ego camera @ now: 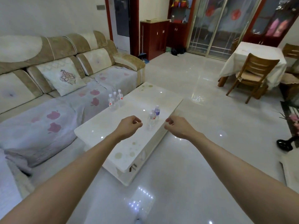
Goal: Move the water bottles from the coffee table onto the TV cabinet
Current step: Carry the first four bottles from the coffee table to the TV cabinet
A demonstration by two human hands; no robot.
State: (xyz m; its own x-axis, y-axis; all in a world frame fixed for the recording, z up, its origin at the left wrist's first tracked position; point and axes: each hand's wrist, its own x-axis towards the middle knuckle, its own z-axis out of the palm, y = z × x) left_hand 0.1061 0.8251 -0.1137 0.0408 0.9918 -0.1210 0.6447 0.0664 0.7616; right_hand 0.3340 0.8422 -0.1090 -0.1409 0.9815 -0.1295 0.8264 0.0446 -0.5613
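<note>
A white coffee table point(100, 126) stands in front of me. Three clear water bottles point(115, 99) with white caps are grouped at its far left edge. Closer, near the right edge, stand a few more: a clear bottle point(150, 121) and behind it a blue-labelled bottle point(157, 111). My left hand point(129, 126) hovers just left of this nearer group, fingers curled, holding nothing. To the right of the group is my right hand point(178, 126), fingers loosely curled and empty. Neither hand touches a bottle. At the right frame edge sits a low white surface point(291, 168); I cannot tell if it is the TV cabinet.
A beige sofa point(48, 88) with a cushion runs along the table's left side. A dining table point(257, 60) with a white cloth and a wooden chair point(252, 75) stand at the back right. A dark vase point(286, 143) sits on the glossy floor at the right.
</note>
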